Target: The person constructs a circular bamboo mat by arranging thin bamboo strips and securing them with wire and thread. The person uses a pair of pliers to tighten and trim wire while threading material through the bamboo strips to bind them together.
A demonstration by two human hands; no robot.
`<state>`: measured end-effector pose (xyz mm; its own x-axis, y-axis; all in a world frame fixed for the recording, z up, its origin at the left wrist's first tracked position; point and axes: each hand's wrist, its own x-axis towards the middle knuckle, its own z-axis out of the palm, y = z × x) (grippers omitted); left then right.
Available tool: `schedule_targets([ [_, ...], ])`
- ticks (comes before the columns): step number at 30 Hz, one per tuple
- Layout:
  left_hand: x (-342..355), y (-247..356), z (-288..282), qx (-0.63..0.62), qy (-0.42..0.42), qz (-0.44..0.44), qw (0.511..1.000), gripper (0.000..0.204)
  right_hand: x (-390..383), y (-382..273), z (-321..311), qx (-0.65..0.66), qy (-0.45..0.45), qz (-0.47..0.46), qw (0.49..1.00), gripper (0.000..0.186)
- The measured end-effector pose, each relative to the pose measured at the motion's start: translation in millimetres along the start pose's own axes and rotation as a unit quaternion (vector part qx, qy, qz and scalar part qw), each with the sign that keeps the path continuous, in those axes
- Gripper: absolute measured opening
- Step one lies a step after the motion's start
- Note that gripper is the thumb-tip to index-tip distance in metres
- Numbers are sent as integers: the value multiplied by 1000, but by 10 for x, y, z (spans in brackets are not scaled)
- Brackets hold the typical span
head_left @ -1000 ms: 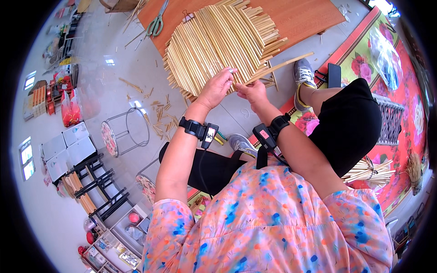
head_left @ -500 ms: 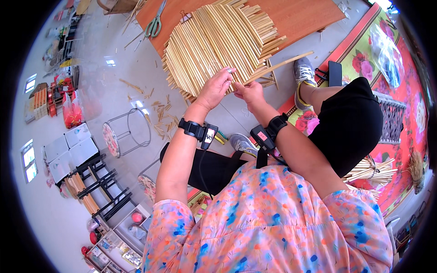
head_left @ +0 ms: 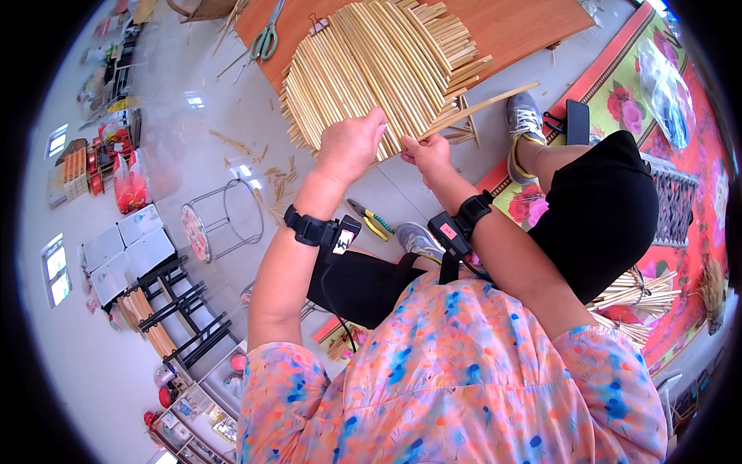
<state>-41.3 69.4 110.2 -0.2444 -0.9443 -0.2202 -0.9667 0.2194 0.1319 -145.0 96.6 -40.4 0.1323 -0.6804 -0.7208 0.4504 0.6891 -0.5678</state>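
A round panel of parallel pale wooden sticks (head_left: 355,66), uneven at its rim, rests partly on an orange-brown board (head_left: 525,23). My left hand (head_left: 349,143) is curled against the panel’s near edge; what its fingers grip is hidden. My right hand (head_left: 425,155) pinches at that edge just right of it, where one long loose stick (head_left: 502,97) juts out to the right. A binder clip (head_left: 318,25) sits on the panel’s far rim. Green-handled scissors (head_left: 265,42) lie left of it on the board.
Pliers (head_left: 369,218) and stick offcuts (head_left: 232,143) lie on the floor, near a wire-legged stool (head_left: 197,236). At right, a floral mat (head_left: 618,97) holds a phone (head_left: 578,122), a plastic bag (head_left: 665,100) and stick bundles (head_left: 634,298). Stacked furniture (head_left: 162,309) stands at left.
My left hand has shifted down and left from higher on the sticks, its fingers now more curled. My right hand stays at the edge. The pliers have come into fuller view.
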Motion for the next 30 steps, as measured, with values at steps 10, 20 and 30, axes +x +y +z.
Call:
schedule_targets([
  [10, 30, -74, 130, 47, -39, 5, 998, 13, -32, -6, 9, -13, -5, -16, 1000, 16],
  [20, 76, -181, 122, 25, -51, -7, 998, 11, -49, -1, 25, 48, 6, -28, 998, 19],
  [30, 105, -254, -59, 31, 74, -6, 997, 11, -43, -1, 1, 25, -8, -18, 999, 17],
])
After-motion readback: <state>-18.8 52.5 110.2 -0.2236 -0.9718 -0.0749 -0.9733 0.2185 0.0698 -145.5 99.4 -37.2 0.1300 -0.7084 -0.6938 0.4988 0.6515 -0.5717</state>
